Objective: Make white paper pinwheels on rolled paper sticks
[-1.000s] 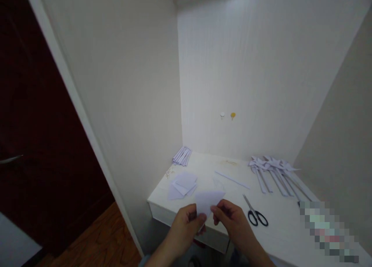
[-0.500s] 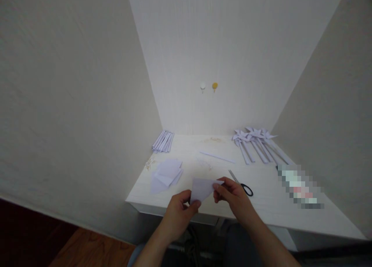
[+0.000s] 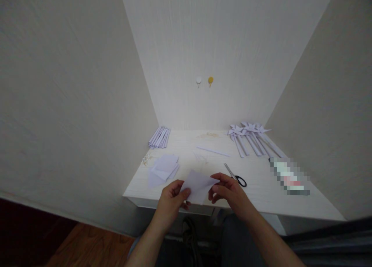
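My left hand [image 3: 171, 199] pinches the left corner of a square white paper sheet [image 3: 199, 186], thumb on top. The sheet is spread open just above the table's front edge. At the sheet's right corner is my right hand [image 3: 229, 189], its fingers curled around that corner with the thumb in front. Scissors [image 3: 231, 171] with black handles lie just beyond my right hand, blades slightly apart. More white sheets [image 3: 166, 166] lie in a loose pile beyond my left hand. A thin white paper stick [image 3: 212, 151] rests mid-table.
Several paper pinwheels [image 3: 247, 131] on sticks lie at the back right. A bundle of rolled paper sticks [image 3: 159, 137] sits at the back left, with small pale pieces [image 3: 146, 159] nearby. A pixelated object [image 3: 289, 178] lies right. Walls enclose the white table [image 3: 261, 199]; two hooks [image 3: 210, 80] hang behind.
The paper went from a folded triangle to an opened square, with both hands still at its corners. The view has shifted slightly, so the table things appear higher and further left.
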`<state>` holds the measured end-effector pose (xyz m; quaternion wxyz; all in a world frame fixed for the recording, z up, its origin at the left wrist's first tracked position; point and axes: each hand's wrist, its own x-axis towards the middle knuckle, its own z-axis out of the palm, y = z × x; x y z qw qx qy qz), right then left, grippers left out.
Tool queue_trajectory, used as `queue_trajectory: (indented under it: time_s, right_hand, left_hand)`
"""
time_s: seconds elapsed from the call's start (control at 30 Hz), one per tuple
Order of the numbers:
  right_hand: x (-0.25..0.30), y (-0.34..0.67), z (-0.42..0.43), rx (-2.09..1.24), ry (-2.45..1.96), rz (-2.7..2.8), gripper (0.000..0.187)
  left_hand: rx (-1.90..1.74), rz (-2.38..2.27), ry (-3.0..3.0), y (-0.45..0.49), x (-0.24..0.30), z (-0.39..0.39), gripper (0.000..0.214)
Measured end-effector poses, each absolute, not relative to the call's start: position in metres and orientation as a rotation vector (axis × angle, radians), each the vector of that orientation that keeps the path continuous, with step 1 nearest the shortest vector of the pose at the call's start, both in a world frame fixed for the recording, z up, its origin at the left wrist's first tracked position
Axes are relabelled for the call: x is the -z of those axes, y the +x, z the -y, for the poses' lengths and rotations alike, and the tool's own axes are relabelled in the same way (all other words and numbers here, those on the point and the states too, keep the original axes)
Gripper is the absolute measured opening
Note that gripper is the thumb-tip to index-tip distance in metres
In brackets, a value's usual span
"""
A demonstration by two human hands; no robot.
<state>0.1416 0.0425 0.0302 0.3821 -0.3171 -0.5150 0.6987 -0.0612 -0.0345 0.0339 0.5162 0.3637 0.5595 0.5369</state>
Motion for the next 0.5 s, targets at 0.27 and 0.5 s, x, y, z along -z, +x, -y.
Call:
queue_trajectory:
  time_s: [0.27,0.5]
  right_hand:
    - [-0.059,0.135,-0.028,-1.329,-1.131,1.975,0.014]
    - [-0.06,0.127,-0.015,-1.301,-1.132,1.963,0.021]
  left_hand:
    - [-1.334,-1.594,1.186,-0.059,-0.051,0.045,0.02]
    - [-1.512,-1.809,1.267,-0.046,-0.047,0.052,0.027]
